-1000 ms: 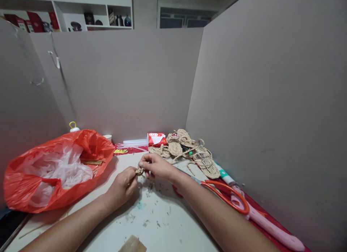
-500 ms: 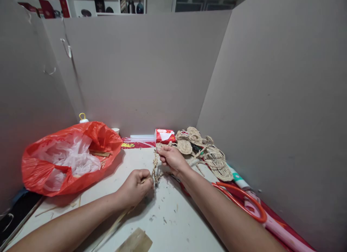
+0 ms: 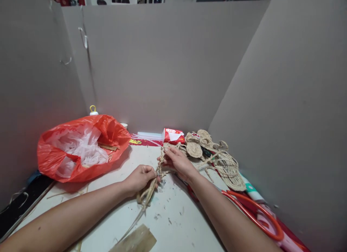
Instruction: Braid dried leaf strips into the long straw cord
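Between my hands runs a braided straw cord [image 3: 160,169], knobbly and pale tan. My left hand [image 3: 141,179] pinches its lower end with thumb and fingertips. Below those fingers, loose flat straw strands [image 3: 148,194] hang in a loop and trail down over the white tabletop. My right hand [image 3: 179,163] grips the braid higher up, its fingers curled around the upper part. Just behind the right hand lie woven straw pieces [image 3: 194,149], some shaped like small soles, with coiled cord [image 3: 230,170] beside them.
A red plastic bag [image 3: 119,158] holding white plastic and straw stands at left. Large orange-handled scissors [image 3: 273,223] lie at right beside pink rolls. A red tissue pack [image 3: 173,135] sits near the back panel [image 3: 151,71]. At the front is a flat tan piece [image 3: 138,241].
My left hand has gone from a fist around the strands to a fingertip pinch, and the strands now loop below it. My right hand sits closer to it. The view has shifted.
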`<state>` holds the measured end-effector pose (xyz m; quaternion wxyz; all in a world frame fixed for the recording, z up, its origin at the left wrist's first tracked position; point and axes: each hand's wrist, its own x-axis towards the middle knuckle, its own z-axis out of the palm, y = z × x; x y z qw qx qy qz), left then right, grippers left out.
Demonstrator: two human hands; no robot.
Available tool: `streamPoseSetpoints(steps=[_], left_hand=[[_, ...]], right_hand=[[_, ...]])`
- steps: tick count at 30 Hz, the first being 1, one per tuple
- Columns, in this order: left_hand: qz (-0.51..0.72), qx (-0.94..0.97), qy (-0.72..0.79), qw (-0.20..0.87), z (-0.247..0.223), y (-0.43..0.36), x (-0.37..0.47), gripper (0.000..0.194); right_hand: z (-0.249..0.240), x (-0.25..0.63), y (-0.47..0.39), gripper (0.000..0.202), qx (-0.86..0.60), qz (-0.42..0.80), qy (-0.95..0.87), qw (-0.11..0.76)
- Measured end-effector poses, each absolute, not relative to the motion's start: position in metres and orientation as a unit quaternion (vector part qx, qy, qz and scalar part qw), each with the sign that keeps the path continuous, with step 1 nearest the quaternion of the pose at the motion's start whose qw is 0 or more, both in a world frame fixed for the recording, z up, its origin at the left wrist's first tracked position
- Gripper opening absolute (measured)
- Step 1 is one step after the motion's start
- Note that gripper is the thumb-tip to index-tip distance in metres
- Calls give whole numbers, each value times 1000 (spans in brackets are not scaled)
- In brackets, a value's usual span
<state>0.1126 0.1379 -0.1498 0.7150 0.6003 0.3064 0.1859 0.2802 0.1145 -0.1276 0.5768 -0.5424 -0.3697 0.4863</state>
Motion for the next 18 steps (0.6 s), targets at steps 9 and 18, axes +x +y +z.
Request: streamPoseSetpoints(steps=[9, 18], left_hand=[[205, 500, 328, 775, -149, 143, 115, 14], [253, 432, 391, 772, -150, 183, 134, 14]], right_hand=[[-148, 263, 129, 30, -568, 480, -379, 550], [-152, 257, 195, 25, -678, 387, -378, 497]])
